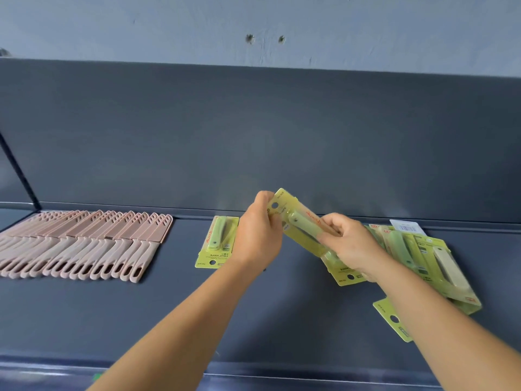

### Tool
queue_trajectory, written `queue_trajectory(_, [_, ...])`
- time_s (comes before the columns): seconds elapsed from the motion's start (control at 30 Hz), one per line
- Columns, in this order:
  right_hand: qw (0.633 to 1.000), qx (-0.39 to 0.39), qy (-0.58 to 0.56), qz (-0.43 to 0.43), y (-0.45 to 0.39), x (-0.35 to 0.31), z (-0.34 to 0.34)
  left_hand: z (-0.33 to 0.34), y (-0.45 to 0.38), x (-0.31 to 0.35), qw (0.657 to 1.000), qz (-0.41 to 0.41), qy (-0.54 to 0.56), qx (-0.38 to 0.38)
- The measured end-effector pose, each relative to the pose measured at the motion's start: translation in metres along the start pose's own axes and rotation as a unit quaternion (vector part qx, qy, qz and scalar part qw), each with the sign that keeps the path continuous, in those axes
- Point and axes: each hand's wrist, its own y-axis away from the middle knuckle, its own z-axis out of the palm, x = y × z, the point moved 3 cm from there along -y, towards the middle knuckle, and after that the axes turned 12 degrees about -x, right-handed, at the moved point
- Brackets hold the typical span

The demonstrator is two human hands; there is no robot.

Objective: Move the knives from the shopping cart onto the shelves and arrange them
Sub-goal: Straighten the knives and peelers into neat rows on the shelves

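A green fruit knife in a yellow blister card [296,221] is held tilted above the dark shelf [253,311]. My left hand [260,232] grips its upper end and my right hand [349,244] grips its lower part. One packaged green knife [218,241] lies flat on the shelf just left of my left hand. A loose pile of the same yellow packs [431,263] lies at the right, partly under my right forearm. A neat row of several pink sheathed knives [81,244] fills the shelf's left part.
The shelf's dark back panel [253,136] rises behind everything, with a pale wall above it. The shelf's front lip [282,371] runs along the bottom. A slanted bracket [19,176] bounds the far left. The shopping cart is out of sight.
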Motion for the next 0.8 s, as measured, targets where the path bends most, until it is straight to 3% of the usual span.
queue_trajectory(0.1, [0.999, 0.006, 0.044, -0.007, -0.001, -0.005, -0.01, -0.001, 0.004, 0.0, 0.986, 0.089, -0.135, 0.046])
queue_trajectory(0.17, [0.993, -0.015, 0.114, -0.013, -0.002, -0.013, -0.014, 0.0, 0.002, 0.004, 0.944, 0.17, -0.275, 0.065])
queue_trajectory(0.23, [0.987, -0.034, 0.149, -0.04, -0.004, -0.024, -0.016, 0.001, 0.001, 0.014, 0.908, 0.18, -0.377, 0.017])
queue_trajectory(0.33, [0.989, 0.011, 0.129, -0.077, -0.007, -0.033, -0.017, 0.002, -0.001, 0.016, 0.934, 0.063, -0.338, -0.096])
queue_trajectory(0.4, [0.99, 0.053, 0.123, -0.043, -0.008, -0.027, -0.019, 0.004, 0.002, 0.01, 0.959, 0.014, -0.262, -0.103])
queue_trajectory(0.47, [0.984, 0.045, 0.172, 0.024, -0.007, -0.017, -0.019, 0.009, 0.008, 0.006, 0.972, -0.002, -0.211, -0.106])
queue_trajectory(0.6, [0.943, -0.067, 0.303, 0.121, 0.0, 0.001, -0.003, 0.026, 0.011, -0.007, 0.966, -0.056, -0.218, -0.126])
queue_trajectory(0.8, [0.925, -0.112, 0.346, 0.108, 0.003, 0.007, 0.016, 0.039, 0.016, -0.01, 0.929, -0.076, -0.326, -0.16])
